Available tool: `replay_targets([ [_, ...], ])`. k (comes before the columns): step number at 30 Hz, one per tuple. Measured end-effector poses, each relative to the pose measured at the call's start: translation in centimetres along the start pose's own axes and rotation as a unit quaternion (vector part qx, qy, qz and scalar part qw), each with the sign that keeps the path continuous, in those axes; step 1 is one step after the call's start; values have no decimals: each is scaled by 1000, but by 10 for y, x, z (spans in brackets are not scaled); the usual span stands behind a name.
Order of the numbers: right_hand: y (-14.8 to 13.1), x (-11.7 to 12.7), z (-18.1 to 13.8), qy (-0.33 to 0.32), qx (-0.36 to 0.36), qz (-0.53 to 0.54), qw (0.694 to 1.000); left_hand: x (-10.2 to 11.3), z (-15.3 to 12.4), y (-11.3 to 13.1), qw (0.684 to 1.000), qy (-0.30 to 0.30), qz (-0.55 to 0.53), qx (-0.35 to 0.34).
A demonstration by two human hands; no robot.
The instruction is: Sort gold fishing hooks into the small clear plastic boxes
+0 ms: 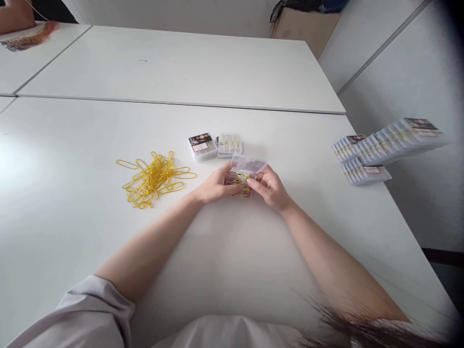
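The open clear box (249, 165) lies at twelve o'clock on the table (224, 275); the left hand (214, 186) grips its nine-o'clock side; the right hand (271, 189), grip narrow, holds its three-o'clock side; likely light, stiff, slick, brittle; grasp by side walls.

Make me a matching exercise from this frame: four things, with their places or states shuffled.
Things
1. Yellow rubber bands
2. Clear plastic box with contents showing
3. Two short box piles
4. Largest group of boxes

Places or states
A. Near the right edge of the white table
B. Just beyond the hands
C. Lid raised, at the left hand and right hand
D. Loose heap, left of both hands

Pairs: 1-D, 2-C, 3-B, 4-A
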State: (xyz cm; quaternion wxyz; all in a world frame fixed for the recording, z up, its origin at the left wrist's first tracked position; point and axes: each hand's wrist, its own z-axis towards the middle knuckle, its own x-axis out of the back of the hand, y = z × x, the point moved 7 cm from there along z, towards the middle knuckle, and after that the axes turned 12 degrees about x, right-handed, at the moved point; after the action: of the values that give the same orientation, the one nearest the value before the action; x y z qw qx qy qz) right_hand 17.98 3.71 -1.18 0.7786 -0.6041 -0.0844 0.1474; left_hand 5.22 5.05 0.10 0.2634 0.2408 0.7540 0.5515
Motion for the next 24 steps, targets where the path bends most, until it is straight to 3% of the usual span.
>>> replay_targets([
  [17,-4,-9,-2,-43,-17,20,999,11,1,-7,997,62,36,12],
  [24,0,-7,-2,-37,-15,36,999,10,0,-6,998,57,8,22],
])
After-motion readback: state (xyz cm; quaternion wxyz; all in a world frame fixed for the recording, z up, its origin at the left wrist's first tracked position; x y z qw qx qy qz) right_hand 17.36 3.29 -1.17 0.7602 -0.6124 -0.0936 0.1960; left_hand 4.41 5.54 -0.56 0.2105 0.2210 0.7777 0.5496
